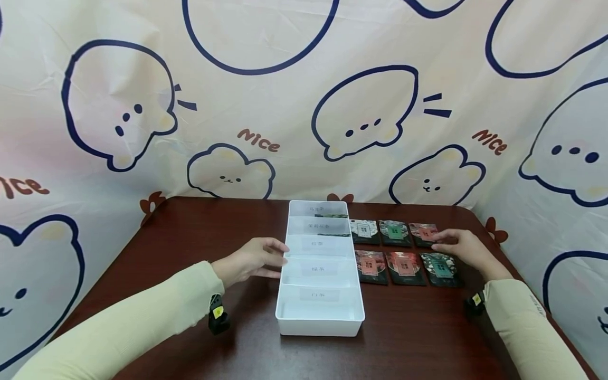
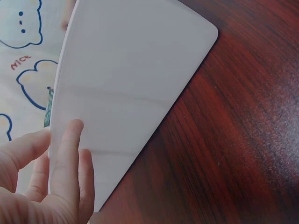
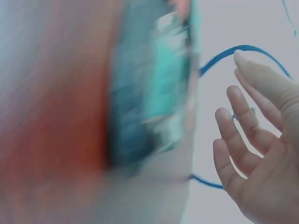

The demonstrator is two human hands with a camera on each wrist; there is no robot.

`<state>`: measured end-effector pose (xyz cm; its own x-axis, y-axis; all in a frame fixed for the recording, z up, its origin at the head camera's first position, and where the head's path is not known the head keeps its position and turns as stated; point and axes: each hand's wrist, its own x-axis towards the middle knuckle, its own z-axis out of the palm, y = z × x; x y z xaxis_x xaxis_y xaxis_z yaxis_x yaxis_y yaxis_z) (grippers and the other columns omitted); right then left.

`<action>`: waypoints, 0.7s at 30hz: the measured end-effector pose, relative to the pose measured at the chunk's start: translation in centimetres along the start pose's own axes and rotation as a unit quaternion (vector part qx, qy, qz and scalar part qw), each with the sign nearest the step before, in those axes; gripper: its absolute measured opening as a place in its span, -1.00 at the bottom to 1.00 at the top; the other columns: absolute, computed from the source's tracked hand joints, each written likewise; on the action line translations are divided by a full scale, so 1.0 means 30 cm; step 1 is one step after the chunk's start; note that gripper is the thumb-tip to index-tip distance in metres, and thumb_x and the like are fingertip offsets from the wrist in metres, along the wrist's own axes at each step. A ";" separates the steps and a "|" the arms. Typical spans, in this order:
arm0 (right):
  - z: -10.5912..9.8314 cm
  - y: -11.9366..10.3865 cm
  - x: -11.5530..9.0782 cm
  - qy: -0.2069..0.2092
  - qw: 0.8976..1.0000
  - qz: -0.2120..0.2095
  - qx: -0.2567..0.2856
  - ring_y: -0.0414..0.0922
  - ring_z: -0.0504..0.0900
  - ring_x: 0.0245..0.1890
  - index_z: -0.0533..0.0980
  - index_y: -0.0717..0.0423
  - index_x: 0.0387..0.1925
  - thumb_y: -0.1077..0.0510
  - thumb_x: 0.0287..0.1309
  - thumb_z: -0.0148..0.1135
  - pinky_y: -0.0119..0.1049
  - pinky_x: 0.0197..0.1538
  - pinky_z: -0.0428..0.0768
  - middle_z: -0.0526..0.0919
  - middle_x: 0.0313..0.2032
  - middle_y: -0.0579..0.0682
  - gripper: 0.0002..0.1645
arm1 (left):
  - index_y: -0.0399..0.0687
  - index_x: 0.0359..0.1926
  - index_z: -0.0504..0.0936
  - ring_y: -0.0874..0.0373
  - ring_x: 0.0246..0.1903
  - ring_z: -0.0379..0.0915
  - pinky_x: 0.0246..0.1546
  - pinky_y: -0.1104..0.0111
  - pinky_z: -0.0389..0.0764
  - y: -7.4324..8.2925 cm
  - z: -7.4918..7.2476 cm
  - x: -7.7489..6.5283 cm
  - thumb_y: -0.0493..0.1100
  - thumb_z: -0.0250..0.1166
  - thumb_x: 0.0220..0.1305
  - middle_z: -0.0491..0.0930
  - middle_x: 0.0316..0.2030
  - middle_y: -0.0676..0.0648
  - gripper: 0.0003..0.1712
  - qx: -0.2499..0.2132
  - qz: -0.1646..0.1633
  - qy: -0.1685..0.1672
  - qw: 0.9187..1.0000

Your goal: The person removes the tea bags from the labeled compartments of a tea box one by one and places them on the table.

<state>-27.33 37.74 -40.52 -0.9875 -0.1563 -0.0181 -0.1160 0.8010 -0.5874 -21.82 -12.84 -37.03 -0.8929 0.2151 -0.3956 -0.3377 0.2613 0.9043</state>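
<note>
Head cam: L fingers (image 1: 272, 259) apart against white box (image 1: 319, 328), R fingers (image 1: 445, 234) apart nr red pkt (image 1: 421, 231)

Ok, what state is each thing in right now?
White box: upright, lidless.
Boxed packets: mostly hidden, in the two rear compartments.
Loose packets: six, lying flat, two rows of three.
Left hand: fingers against the box's left side.
Right hand: fingers at the rear-right packet; contact unclear.

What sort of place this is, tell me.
Likely a staged tabletop workspace: a cartoon-printed curtain hangs behind a dark wood-grain table bearing a white, divided, tea-labelled tray.
</note>
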 end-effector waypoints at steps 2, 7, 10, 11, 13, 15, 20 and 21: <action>-0.017 -0.041 0.002 0.013 0.999 -0.012 0.027 0.12 0.49 0.08 0.54 0.21 0.09 -0.12 0.28 0.20 0.00 0.00 0.58 0.55 0.09 0.27 -0.45 | -0.27 0.09 0.50 0.00 -0.21 0.62 -0.17 0.10 0.72 0.001 -0.003 -0.003 -0.39 0.31 0.19 0.53 -0.10 -0.23 -0.58 0.001 0.002 0.000 1.000; -0.044 -0.171 0.017 0.048 0.995 -0.039 0.073 -0.27 0.59 -0.13 0.52 0.07 0.12 -0.22 0.29 0.13 -0.24 -0.07 0.62 0.58 0.06 0.13 -0.44 | -0.28 0.09 0.50 0.00 -0.22 0.62 -0.16 0.10 0.72 -0.004 -0.007 -0.001 -0.40 0.31 0.19 0.53 -0.10 -0.23 -0.58 -0.003 0.007 -0.003 1.000; -0.038 -0.255 0.029 0.058 0.991 -0.065 0.102 -0.39 0.57 -0.15 0.51 0.04 0.12 -0.22 0.29 0.13 -0.35 -0.11 0.63 0.56 0.08 0.06 -0.45 | -0.28 0.09 0.49 0.00 -0.22 0.63 -0.14 0.08 0.71 -0.007 -0.007 -0.001 -0.39 0.31 0.19 0.52 -0.10 -0.24 -0.58 -0.002 0.008 -0.003 1.000; -0.033 -0.285 0.031 0.059 0.989 -0.072 0.117 -0.40 0.56 -0.13 0.51 0.03 0.12 -0.21 0.29 0.13 -0.41 -0.11 0.61 0.56 0.09 0.02 -0.46 | -0.28 0.09 0.49 0.00 -0.22 0.62 -0.13 0.07 0.71 -0.008 -0.006 -0.001 -0.39 0.31 0.19 0.52 -0.10 -0.23 -0.58 -0.001 0.007 -0.001 1.000; -0.021 -0.343 0.034 0.057 0.981 -0.090 0.159 -0.36 0.55 -0.08 0.51 0.03 0.12 -0.16 0.30 0.15 -0.45 -0.06 0.59 0.57 0.06 -0.04 -0.50 | -0.27 0.09 0.50 0.00 -0.21 0.62 -0.11 0.06 0.70 -0.009 -0.005 -0.001 -0.39 0.31 0.20 0.52 -0.09 -0.23 -0.58 -0.002 0.004 0.001 1.000; -0.007 -0.398 0.034 0.057 0.970 -0.111 0.211 -0.33 0.57 -0.06 0.52 0.03 0.10 -0.09 0.30 0.17 -0.50 -0.02 0.57 0.60 0.00 -0.10 -0.57 | -0.27 0.09 0.50 0.00 -0.20 0.61 -0.09 0.05 0.69 -0.009 -0.003 0.000 -0.38 0.31 0.19 0.51 -0.09 -0.23 -0.58 -0.002 0.001 0.004 1.000; 0.039 -0.509 0.049 0.057 0.929 -0.182 0.318 -0.25 0.62 -0.11 0.55 0.05 0.03 0.11 0.31 0.19 -0.52 -0.01 0.61 0.65 -0.12 -0.20 -0.72 | -0.25 0.08 0.51 0.02 -0.21 0.61 -0.11 0.08 0.70 -0.010 0.001 0.003 -0.38 0.32 0.18 0.52 -0.08 -0.23 -0.59 -0.001 0.001 0.005 1.000; 0.050 -0.527 0.053 0.058 0.922 -0.194 0.329 -0.23 0.63 -0.11 0.55 0.07 0.03 0.13 0.31 0.19 -0.52 0.00 0.61 0.66 -0.12 -0.20 -0.72 | -0.26 0.08 0.51 0.02 -0.22 0.61 -0.12 0.09 0.71 -0.010 0.002 0.004 -0.38 0.32 0.18 0.52 -0.09 -0.23 -0.59 -0.002 0.001 0.004 1.000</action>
<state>-26.92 23.98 -32.47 -0.8948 -0.2632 0.3605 -0.4104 0.1672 -0.8965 -21.82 -12.84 -37.36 -0.8961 0.2084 -0.3918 -0.3364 0.2568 0.9060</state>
